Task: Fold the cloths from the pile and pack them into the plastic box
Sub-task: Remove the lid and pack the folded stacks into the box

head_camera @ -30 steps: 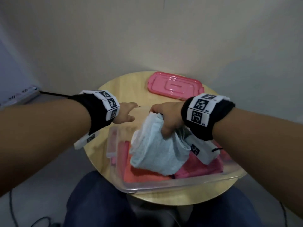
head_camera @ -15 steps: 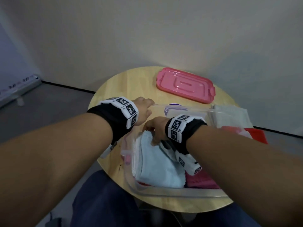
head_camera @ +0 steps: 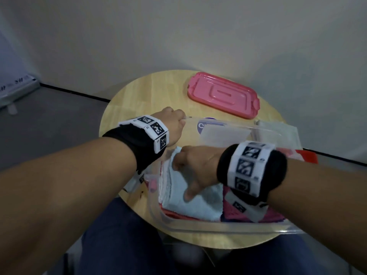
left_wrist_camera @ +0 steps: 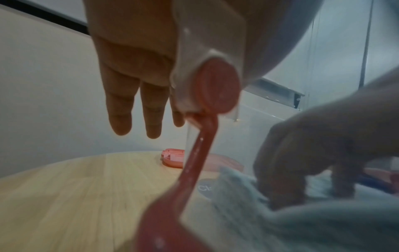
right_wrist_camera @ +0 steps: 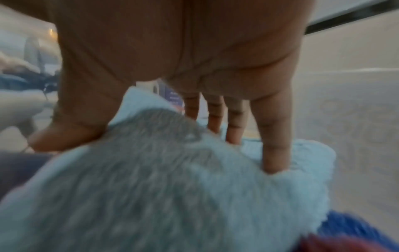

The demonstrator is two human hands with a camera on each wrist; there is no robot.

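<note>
**Light-blue cloth pressed down into the plastic box**

The clear plastic box (head_camera: 228, 228) sits on the near half of the round wooden bench (head_camera: 127, 104), its near wall over the bench edge above the person's lap; inside it lies a folded light-blue cloth (head_camera: 198, 203) at the left end, on top of a red cloth (head_camera: 172, 214) whose edge shows beneath it, and just beside a pink cloth (head_camera: 234, 214) to its right; in the right wrist view a scrap of dark blue fabric (right_wrist_camera: 354, 226) shows next to the light-blue cloth.

The right hand (head_camera: 196, 165) rests on the light-blue cloth with its fingers (right_wrist_camera: 275, 136) straight and spread, tips pushed down into the pile, the thumb splayed out on the near side; it is open and grips nothing.

The left hand (head_camera: 172, 124) is at the far left corner of the box; from the head view it looks curled at the rim, while the left wrist view shows three fingers (left_wrist_camera: 121, 109) hanging straight beside the box's wall and pink latch (left_wrist_camera: 198, 148); whether the thumb and forefinger pinch the rim I cannot tell.

The pink lid (head_camera: 223, 97) lies flat on the far side of the bench, apart from the box; further cloths, pale and red (head_camera: 278, 132), lie behind the box at the right.
</note>
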